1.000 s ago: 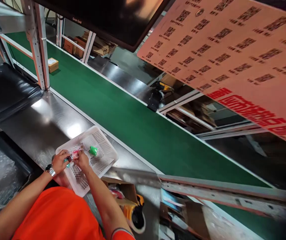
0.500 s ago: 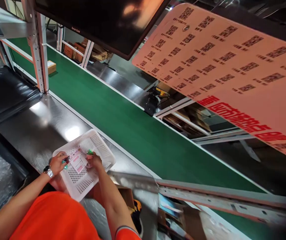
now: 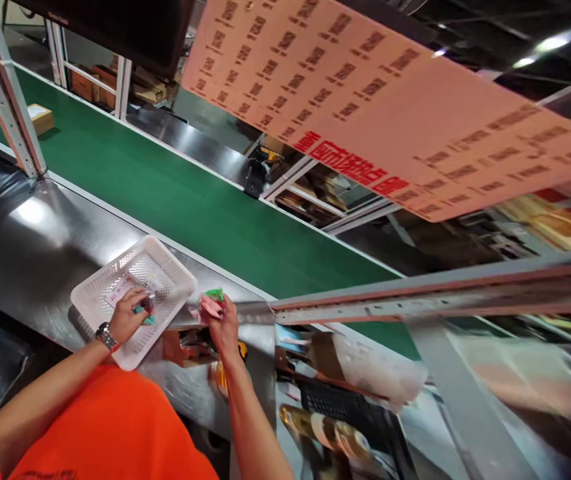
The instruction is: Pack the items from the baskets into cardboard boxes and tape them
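A white perforated plastic basket rests at a slant on the steel bench. My left hand, with a watch at the wrist, is over the basket, fingers closed on a small clear plastic packet with dark and teal contents. Beneath it in the basket lies a printed pink-and-white packet, partly covered by the hand. Past the basket's right edge, my right hand grips a crumpled pink and green packet; its contents cannot be made out.
Behind the bench runs a green conveyor belt carrying a small cardboard box. A pink board with printed codes hangs overhead. At right are a metal rail, a black keyboard and a gold bottle-like object.
My right hand has moved out of the basket to the right with the pink and green packet. My left hand has shifted inward over the basket. The view has swung right.
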The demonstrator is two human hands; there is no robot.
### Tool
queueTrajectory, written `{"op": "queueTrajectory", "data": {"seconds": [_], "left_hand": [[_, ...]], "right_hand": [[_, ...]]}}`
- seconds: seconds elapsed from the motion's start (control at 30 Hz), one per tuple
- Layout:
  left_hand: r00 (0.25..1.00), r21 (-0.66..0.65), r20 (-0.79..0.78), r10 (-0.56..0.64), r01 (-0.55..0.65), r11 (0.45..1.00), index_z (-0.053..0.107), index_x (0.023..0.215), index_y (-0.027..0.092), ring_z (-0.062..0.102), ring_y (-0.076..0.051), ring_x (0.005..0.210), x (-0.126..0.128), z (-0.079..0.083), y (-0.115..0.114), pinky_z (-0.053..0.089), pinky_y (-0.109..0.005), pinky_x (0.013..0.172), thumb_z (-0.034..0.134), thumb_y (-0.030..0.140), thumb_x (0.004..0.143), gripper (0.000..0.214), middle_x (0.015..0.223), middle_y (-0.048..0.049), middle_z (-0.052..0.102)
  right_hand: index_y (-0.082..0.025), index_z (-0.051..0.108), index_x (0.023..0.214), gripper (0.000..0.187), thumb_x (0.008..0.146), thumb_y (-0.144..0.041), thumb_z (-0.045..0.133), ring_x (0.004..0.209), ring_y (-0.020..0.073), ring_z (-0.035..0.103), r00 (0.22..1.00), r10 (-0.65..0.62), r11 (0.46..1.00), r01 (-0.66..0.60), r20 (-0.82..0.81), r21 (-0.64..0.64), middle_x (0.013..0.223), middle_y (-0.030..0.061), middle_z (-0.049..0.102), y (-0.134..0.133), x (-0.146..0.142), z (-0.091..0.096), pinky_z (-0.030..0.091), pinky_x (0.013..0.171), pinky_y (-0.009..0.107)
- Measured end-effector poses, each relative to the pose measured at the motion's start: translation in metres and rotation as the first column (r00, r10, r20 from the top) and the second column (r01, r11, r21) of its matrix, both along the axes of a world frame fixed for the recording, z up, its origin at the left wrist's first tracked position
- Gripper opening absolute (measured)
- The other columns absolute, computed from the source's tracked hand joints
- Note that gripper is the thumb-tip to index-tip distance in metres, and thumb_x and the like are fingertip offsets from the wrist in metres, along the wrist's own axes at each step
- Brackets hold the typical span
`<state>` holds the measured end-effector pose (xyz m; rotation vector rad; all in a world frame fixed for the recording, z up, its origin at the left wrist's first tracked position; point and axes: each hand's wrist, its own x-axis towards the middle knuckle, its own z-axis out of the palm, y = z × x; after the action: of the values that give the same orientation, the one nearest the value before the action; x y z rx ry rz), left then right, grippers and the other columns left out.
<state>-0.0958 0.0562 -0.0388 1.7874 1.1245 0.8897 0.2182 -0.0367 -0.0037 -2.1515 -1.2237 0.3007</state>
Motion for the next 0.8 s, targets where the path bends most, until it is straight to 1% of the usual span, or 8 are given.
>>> {"op": "queueTrajectory", "data": {"seconds": [0.13, 0.23, 0.33, 0.4, 0.5, 0.63, 0.73, 0.8], "left_hand": [[0.941, 0.067, -0.002, -0.338, 0.337, 0.939, 0.077, 0.144, 0.025, 0.070, -0.029, 0.145, 0.084, 0.020, -0.044, 0.060, -0.050, 0.125, 0.066, 0.020, 0.099, 0.047, 0.161, -0.0121, 0.069], [0.807, 0.112, -0.218, -0.549, 0.580, 0.807, 0.063, 0.163, 0.025, 0.058, -0.035, 0.160, 0.124, 0.016, -0.066, 0.047, -0.061, 0.136, 0.065, 0.017, 0.101, 0.062, 0.168, -0.0131, 0.065], [0.665, 0.094, -0.505, -0.550, 0.676, 0.731, 0.049, 0.173, 0.025, 0.038, -0.042, 0.172, 0.143, 0.003, -0.076, 0.028, -0.080, 0.139, 0.058, 0.011, 0.102, 0.073, 0.172, -0.0136, 0.061], [0.603, 0.102, -0.611, -0.512, 0.702, 0.705, 0.044, 0.175, 0.023, 0.029, -0.041, 0.176, 0.147, -0.003, -0.080, 0.023, -0.081, 0.139, 0.054, 0.011, 0.103, 0.074, 0.176, -0.0150, 0.056], [0.557, 0.123, -0.665, -0.497, 0.738, 0.663, 0.037, 0.179, 0.019, 0.019, -0.042, 0.178, 0.145, -0.001, -0.084, 0.019, -0.077, 0.141, 0.062, 0.020, 0.102, 0.081, 0.184, -0.0190, 0.043], [0.617, 0.204, -0.628, -0.475, 0.719, 0.664, 0.032, 0.180, 0.012, 0.018, -0.050, 0.177, 0.123, 0.013, -0.090, 0.025, -0.076, 0.139, 0.076, 0.035, 0.092, 0.100, 0.188, -0.0267, 0.029], [0.710, 0.267, -0.591, -0.383, 0.620, 0.738, 0.059, 0.163, 0.017, 0.039, -0.045, 0.170, 0.103, 0.022, -0.093, 0.037, -0.069, 0.137, 0.072, 0.034, 0.100, 0.067, 0.174, -0.0227, 0.053], [0.677, 0.233, -0.626, -0.388, 0.636, 0.736, 0.074, 0.144, 0.023, 0.058, -0.037, 0.156, 0.098, 0.025, -0.095, 0.048, -0.060, 0.132, 0.062, 0.023, 0.107, 0.039, 0.150, -0.0154, 0.074]], "right_hand": [[-0.019, 0.064, 0.145, 0.057, 0.097, -0.049, 0.067, 0.123, 0.0354, 0.070, 0.998, -0.058, 0.996, 0.055, 0.040, 0.065, 0.134, 0.0196, 0.069, -0.082, 0.010, -0.012, 0.059, 0.112, 0.055], [-0.022, 0.065, 0.148, 0.052, 0.098, -0.034, 0.063, 0.148, 0.0345, 0.061, 0.981, 0.178, 0.977, -0.167, 0.073, -0.135, 0.156, 0.0204, 0.064, -0.113, 0.008, -0.018, 0.050, 0.126, 0.055], [-0.023, 0.072, 0.149, 0.057, 0.093, -0.028, 0.069, 0.169, 0.0396, 0.039, 0.920, 0.380, 0.881, -0.325, 0.102, -0.345, 0.174, 0.0163, 0.055, -0.123, 0.009, -0.008, 0.031, 0.139, 0.064], [-0.026, 0.077, 0.147, 0.055, 0.092, -0.029, 0.074, 0.173, 0.0444, 0.031, 0.896, 0.428, 0.842, -0.346, 0.121, -0.414, 0.175, 0.0134, 0.057, -0.125, 0.012, 0.002, 0.024, 0.140, 0.072], [-0.028, 0.082, 0.139, 0.040, 0.102, -0.031, 0.069, 0.173, 0.0443, 0.034, 0.896, 0.428, 0.838, -0.345, 0.117, -0.423, 0.173, 0.0123, 0.060, -0.127, 0.017, 0.012, 0.026, 0.138, 0.076], [-0.025, 0.081, 0.138, 0.035, 0.110, -0.030, 0.060, 0.164, 0.0388, 0.050, 0.905, 0.408, 0.875, -0.348, 0.125, -0.337, 0.170, 0.0163, 0.062, -0.131, 0.022, 0.012, 0.034, 0.138, 0.071], [-0.023, 0.076, 0.145, 0.038, 0.111, -0.026, 0.058, 0.156, 0.0355, 0.060, 0.916, 0.377, 0.911, -0.340, 0.138, -0.233, 0.167, 0.0191, 0.064, -0.131, 0.021, 0.013, 0.045, 0.134, 0.062], [-0.023, 0.075, 0.149, 0.041, 0.111, -0.026, 0.061, 0.154, 0.0353, 0.060, 0.913, 0.387, 0.910, -0.355, 0.130, -0.216, 0.168, 0.0192, 0.062, -0.127, 0.017, 0.017, 0.050, 0.131, 0.055]]}}
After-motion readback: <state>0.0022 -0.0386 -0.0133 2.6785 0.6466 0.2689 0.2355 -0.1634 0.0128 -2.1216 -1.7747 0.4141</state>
